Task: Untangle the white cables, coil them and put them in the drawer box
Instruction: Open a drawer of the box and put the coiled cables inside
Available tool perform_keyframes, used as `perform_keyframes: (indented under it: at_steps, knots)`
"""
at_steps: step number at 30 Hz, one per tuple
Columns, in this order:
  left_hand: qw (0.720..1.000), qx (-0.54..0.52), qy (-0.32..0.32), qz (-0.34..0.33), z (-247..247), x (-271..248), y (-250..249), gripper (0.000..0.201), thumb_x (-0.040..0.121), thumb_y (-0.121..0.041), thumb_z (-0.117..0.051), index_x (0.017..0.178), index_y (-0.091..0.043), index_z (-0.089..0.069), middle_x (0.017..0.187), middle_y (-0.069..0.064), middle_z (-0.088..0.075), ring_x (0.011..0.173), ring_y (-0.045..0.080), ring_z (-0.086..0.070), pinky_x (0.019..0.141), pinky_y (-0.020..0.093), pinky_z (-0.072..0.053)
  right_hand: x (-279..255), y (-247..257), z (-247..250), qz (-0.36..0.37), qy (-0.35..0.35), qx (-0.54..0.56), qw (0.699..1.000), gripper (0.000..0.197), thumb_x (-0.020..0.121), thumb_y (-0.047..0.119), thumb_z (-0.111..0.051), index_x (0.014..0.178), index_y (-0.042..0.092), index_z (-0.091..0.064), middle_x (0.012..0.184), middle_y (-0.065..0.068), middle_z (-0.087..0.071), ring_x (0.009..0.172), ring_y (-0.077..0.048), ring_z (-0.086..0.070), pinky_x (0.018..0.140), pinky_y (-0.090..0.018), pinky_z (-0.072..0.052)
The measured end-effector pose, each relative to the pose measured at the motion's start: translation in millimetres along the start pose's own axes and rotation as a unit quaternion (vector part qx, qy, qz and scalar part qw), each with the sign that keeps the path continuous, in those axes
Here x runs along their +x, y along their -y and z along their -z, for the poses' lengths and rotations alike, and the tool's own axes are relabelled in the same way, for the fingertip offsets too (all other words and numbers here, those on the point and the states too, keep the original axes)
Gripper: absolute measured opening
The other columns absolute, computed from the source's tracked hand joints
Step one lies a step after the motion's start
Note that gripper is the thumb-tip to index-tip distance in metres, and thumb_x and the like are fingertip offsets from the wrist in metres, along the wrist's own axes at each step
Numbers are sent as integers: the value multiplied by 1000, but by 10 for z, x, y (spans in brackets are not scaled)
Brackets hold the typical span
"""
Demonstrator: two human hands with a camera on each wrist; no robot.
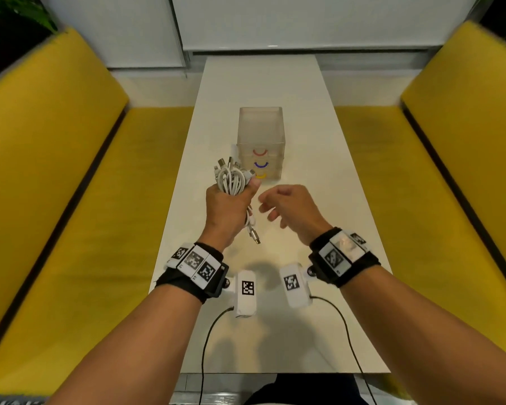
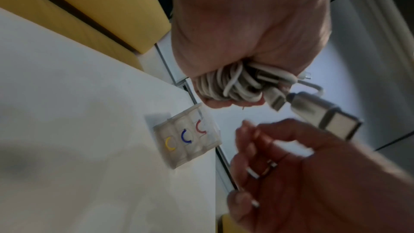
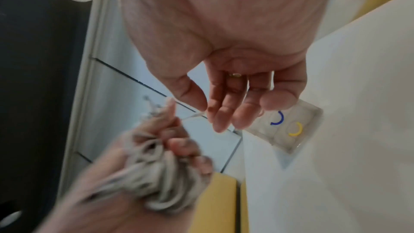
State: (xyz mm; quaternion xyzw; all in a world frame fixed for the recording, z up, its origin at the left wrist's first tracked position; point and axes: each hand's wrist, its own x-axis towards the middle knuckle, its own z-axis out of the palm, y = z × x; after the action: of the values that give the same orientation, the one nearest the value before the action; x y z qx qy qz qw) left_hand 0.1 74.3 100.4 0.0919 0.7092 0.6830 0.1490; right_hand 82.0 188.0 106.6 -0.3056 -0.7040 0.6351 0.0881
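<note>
**White table, cables in our fist**

White table [image 1: 275, 92] runs between yellow benches [image 1: 70, 159]. Our left hand [image 1: 225, 206] is fisted around the bundle of white cables [image 1: 231, 178], plugs poking out above and below. Our right hand [image 1: 289, 209] hovers beside it, fingers loosely curled, holding nothing. Beyond stands the clear drawer box [image 1: 260, 135], drawers closed; we cannot tell its contents.

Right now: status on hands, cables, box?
Left hand grips cables, still tangled, off the table. Right hand open, empty, beside them. Box drawers shut. Nothing in the way.
</note>
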Motion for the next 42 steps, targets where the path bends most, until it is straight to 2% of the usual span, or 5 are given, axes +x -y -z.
perform_keyframes:
  at_steps: [5, 10, 17, 26, 42]
  knots:
    - [997, 50, 55, -23, 32, 184, -185, 13, 87, -14, -79, 79, -7, -71, 55, 7, -59, 37, 9, -46, 39, 18, -37, 775, -146, 1, -69, -47, 6, 996, 21, 91, 22, -60, 100, 8, -72, 81, -4, -71, 63, -18, -57, 49, -24, -39]
    - [998, 61, 8, -19, 90, 423, -110, 12, 82, -2, -73, 79, 7, -65, 61, 16, -54, 54, 23, -50, 43, 25, -41, 1399, -224, -170, -82, -76, 23, 993, 15, 93, 20, -58, 82, 17, -67, 87, -6, -70, 65, -19, -58, 54, -26, -43]
    - [998, 28, -28, -45, 143, 642, -144, 22, 81, 4, -67, 66, -12, -63, 60, 12, -48, 57, 26, -44, 47, 32, -38, 1884, -293, -372, -116, -190, 176, 959, 22, 85, 11, -59, 66, 18, -67, 88, -7, -76, 72, -22, -67, 62, -32, -50]
    - [998, 23, -47, -46, 238, 713, -94, 28, 81, 5, -64, 68, -20, -64, 65, 14, -53, 58, 25, -42, 42, 25, -37, 1967, -323, -524, -161, -201, 305, 917, 5, 79, 19, -73, 77, 15, -72, 70, -2, -68, 50, -14, -56, 47, -24, -38]
    - [998, 48, -7, -48, 151, 797, -261, 13, 78, -3, -68, 73, -15, -64, 57, -3, -46, 47, 11, -39, 45, 24, -36, 1287, -424, -368, -98, -162, 150, 970, 18, 86, 16, -57, 72, 15, -69, 69, -3, -67, 55, -16, -54, 40, -19, -35]
